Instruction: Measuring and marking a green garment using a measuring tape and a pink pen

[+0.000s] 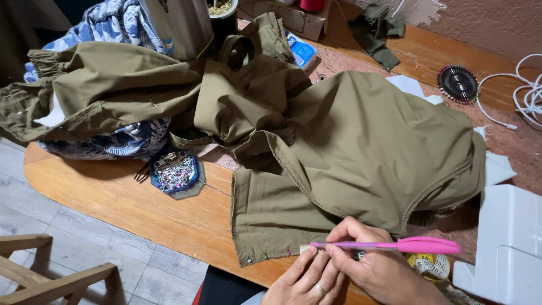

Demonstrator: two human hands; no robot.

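An olive-green garment (344, 147) lies spread over the wooden table (130, 197), with several coloured pins along its near hem. My right hand (378, 262) grips a pink pen (395, 245), its tip on the hem edge. My left hand (307, 279), with a ring on one finger, presses flat on a small strip at that hem right beside the pen tip. A yellow measuring tape (430, 264) lies coiled under my right wrist.
A blue hexagonal pin holder (175, 171) sits left of the garment. A round pin wheel (458, 83), white cable (525, 96), white paper pieces (499, 168), a white machine (511, 243) at right, patterned blue fabric (113, 22) and a cardboard box (293, 17) behind. A wooden chair (45, 271) stands lower left.
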